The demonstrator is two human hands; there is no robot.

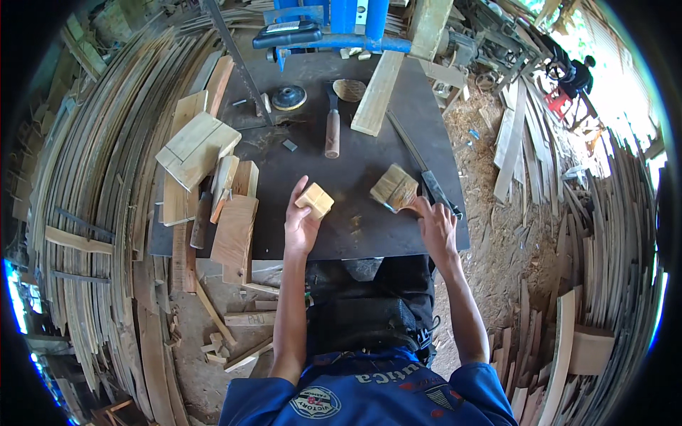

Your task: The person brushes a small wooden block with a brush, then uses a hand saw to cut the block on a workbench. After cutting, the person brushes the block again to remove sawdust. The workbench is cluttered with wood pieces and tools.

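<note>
Between the thumb and fingers of my left hand (302, 231) is a small pale wooden block (315, 200), held just above the dark tabletop (334, 238). Lines or grooves cross the block's faces. My right hand (437, 227) is closed around the handle of a wide, flat paintbrush (392, 187), its brownish bristle end turned toward the left. The brush and the block are apart. Beside my right hand lies a long, narrow-bladed tool (433, 186) with a dark handle. Farther back, a wooden-handled chisel-like tool (332, 128) rests on the table.
Wooden blocks and boards (199, 149) are stacked along the table's left edge. A round black disc (289, 97), an oval wooden piece (349, 89) and a plank (378, 92) lie toward the back, near a blue metal frame (341, 44). Long strips (92, 192) fill the left side. Sawdust covers the floor (490, 227).
</note>
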